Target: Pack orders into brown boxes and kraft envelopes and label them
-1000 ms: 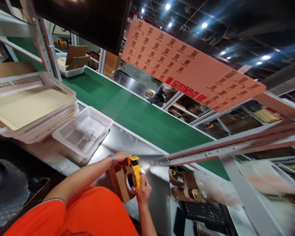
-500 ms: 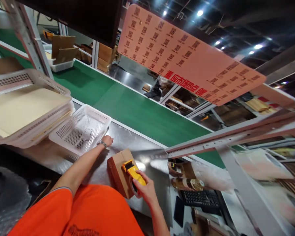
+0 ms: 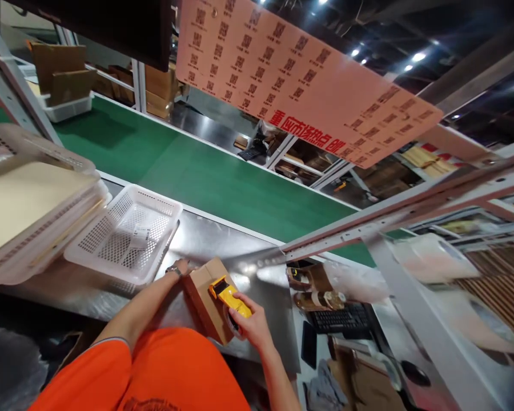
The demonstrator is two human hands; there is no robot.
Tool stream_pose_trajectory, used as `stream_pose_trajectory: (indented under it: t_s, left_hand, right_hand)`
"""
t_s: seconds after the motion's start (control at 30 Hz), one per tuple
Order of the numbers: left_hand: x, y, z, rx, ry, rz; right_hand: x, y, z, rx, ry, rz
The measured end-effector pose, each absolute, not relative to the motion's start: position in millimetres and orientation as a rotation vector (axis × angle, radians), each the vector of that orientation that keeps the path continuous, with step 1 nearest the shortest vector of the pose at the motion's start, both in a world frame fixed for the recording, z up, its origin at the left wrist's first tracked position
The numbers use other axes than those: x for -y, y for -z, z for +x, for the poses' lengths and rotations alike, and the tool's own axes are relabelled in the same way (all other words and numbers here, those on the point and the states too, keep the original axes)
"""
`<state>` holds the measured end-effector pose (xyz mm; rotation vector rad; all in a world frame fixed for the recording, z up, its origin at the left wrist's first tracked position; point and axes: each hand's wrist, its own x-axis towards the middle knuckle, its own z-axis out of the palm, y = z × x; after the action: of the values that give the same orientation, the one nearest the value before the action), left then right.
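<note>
A brown cardboard box (image 3: 205, 302) stands tilted in view on the metal table (image 3: 205, 234), close to my orange shirt. My right hand (image 3: 249, 321) is closed round a yellow tape dispenser (image 3: 231, 298), which lies against the box's upper face. At the box's far left corner is my left hand (image 3: 182, 266), with a watch at the wrist; its fingers are mostly hidden, so their pose and grip are unclear. Left of that hand sits a white perforated basket (image 3: 126, 234) with a labelled clear bag (image 3: 140, 236) inside.
A green conveyor belt (image 3: 188, 165) runs behind the table. Stacked trays (image 3: 34, 205) are at the left. On the right are a metal post, a keyboard (image 3: 342, 319), a black phone (image 3: 309, 344) and a bottle (image 3: 319, 300). A pink code board (image 3: 300, 80) hangs above.
My left hand has moved from beside the basket down to the box's corner. The right hand still holds the tape dispenser on the box. The view has shifted somewhat.
</note>
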<state>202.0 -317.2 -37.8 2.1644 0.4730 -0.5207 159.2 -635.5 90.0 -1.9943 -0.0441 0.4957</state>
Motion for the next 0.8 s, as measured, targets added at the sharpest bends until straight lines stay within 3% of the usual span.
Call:
stream_pose_trajectory:
  t_s: [0.43,0.7,0.8]
  left_hand:
    - [340.9,-10.8,217.1,-0.262,0.753,2.121]
    - [334.2,-8.0,214.5,-0.289,0.775,2.134]
    - [335.0,-9.7,214.1,-0.303,0.772,2.121]
  right_hand:
    - [626.7,-114.8,155.8,0.006,-0.602,-1.939]
    - [789.9,-135.8,87.3,-0.228,-0.763,-2.023]
    - [801.2,-119.1,82.2,-0.228,-0.86,-2.1]
